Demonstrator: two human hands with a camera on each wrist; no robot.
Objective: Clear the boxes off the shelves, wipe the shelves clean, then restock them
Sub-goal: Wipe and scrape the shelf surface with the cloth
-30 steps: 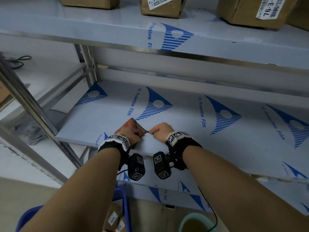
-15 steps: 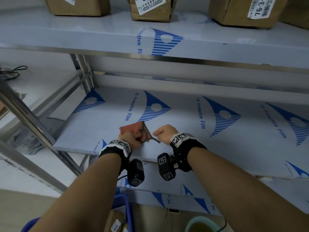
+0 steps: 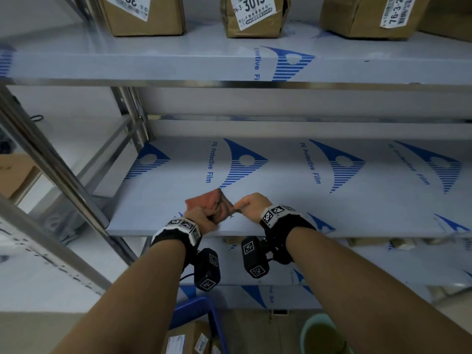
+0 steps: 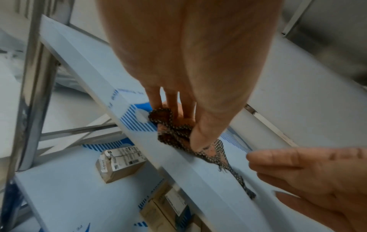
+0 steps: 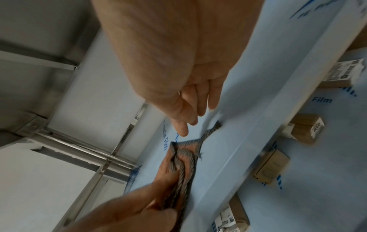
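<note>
A reddish cloth (image 3: 212, 203) with dark mesh edging lies bunched at the front edge of the bare middle shelf (image 3: 306, 200). My left hand (image 3: 201, 215) grips it, thumb pressed down on the mesh (image 4: 172, 130). My right hand (image 3: 251, 204) hovers just right of it with fingers loosely curled. The cloth's thin tail (image 5: 216, 125) lies on the shelf with a small gap to those fingers (image 5: 198, 113). Brown labelled boxes (image 3: 255, 16) stand on the shelf above.
A steel upright (image 3: 58, 172) stands at the left. More small boxes (image 4: 121, 164) sit on the shelf below. On the floor are a blue crate (image 3: 194, 310) holding boxes and a green bucket (image 3: 321, 335).
Both hands slid a little further onto the shelf and the cloth shows more spread out. The right hand, earlier pinching the cloth's corner, now holds off it. The view tilted up.
</note>
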